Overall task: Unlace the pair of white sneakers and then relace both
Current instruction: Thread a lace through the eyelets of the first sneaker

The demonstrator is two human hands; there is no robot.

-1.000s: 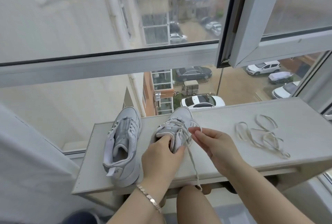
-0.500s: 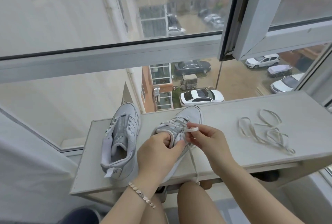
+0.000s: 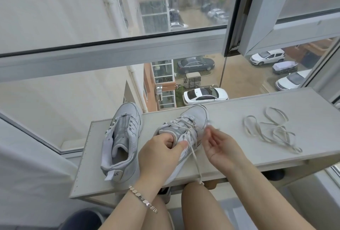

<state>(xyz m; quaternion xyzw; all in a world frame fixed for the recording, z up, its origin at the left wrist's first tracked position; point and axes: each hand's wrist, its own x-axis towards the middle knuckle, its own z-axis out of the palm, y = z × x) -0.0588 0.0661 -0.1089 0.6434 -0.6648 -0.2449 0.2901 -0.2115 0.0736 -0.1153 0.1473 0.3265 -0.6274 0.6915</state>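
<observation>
Fingers (image 3: 181, 145) of the left hand (image 3: 160, 158) are clamped on the tongue and collar of the right-hand sneaker (image 3: 185, 134), thumb on one side and fingertips curled inside the opening, steadying it on the bench (image 3: 230, 111). Those of the right hand (image 3: 220, 146) are drawn together at the tips around a blurred bit of lace (image 3: 195, 158) just beside the shoe's toe end; the pinch looks closed on the lace, though the blur makes it hard to be sure.

Progress, judged from how things lie: the left-hand sneaker (image 3: 123, 139) stands bare of any lace, its eyelets empty, and a loose lace (image 3: 270, 132) lies in a tangle on the bench well to the right, so one shoe appears fully unlaced. The held sneaker is laced over its front eyelets, with one free end trailing down past the bench edge toward the knees. It is therefore partway through unlacing, or possibly relacing; I cannot tell which. Either way, finishing this shoe and relacing the bare one remain.

Both sneakers lie with their long axes running away from the person, toes toward the window and heels toward the near edge, the held one leaning its toe slightly rightward
</observation>
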